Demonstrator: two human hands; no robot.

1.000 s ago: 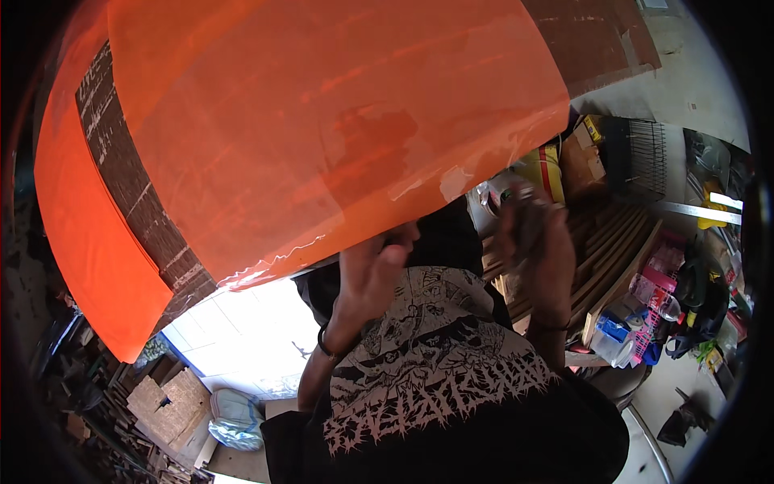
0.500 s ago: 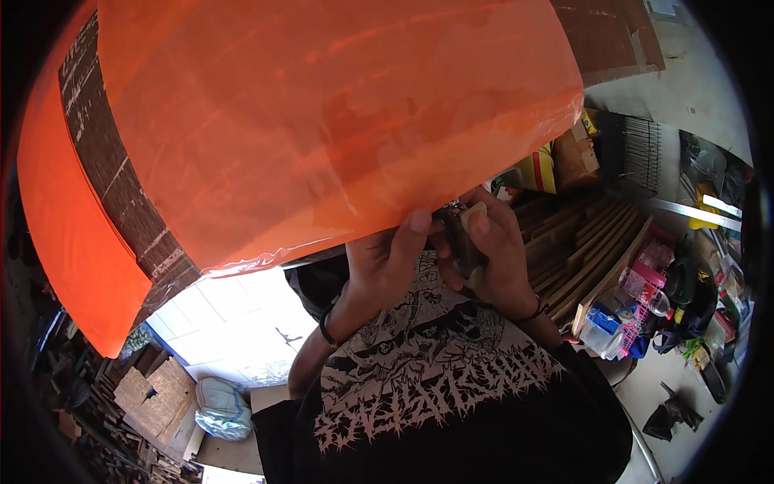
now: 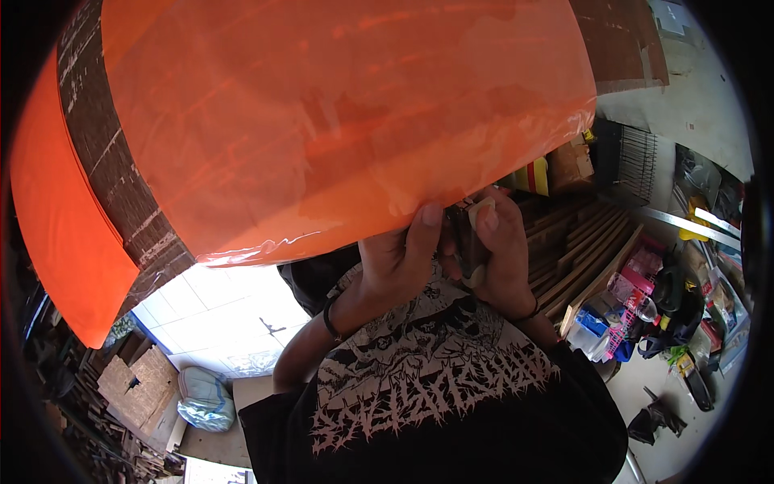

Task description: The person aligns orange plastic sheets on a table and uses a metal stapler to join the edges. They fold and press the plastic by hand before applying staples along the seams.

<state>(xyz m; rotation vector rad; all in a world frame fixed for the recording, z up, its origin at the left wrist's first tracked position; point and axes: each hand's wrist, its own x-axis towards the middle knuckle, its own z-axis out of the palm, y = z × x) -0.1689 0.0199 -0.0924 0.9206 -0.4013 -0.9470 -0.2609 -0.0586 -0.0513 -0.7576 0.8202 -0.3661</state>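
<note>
A large orange sheet, glossy as if covered in clear film, stretches over the worktop in front of me. It lies on a brown wood-grain board. At its near edge my left hand is closed, thumb on top and fingers curled beneath, pinching the edge. Just to the right, my right hand grips a small dark hand tool with a pale piece under the thumb. The tool touches or nearly touches the sheet's edge. Its working end is hidden between the hands, so its exact kind is unclear.
A second orange sheet hangs at the left. Long wooden strips are stacked to the right, beside a pink basket of oddments. Lower left are a chipboard piece, a plastic-wrapped bundle and scrap wood.
The view has shifted a little. My left hand has moved slightly right and up along the sheet's edge, nearer the tool. My right hand keeps its grip, almost in place.
</note>
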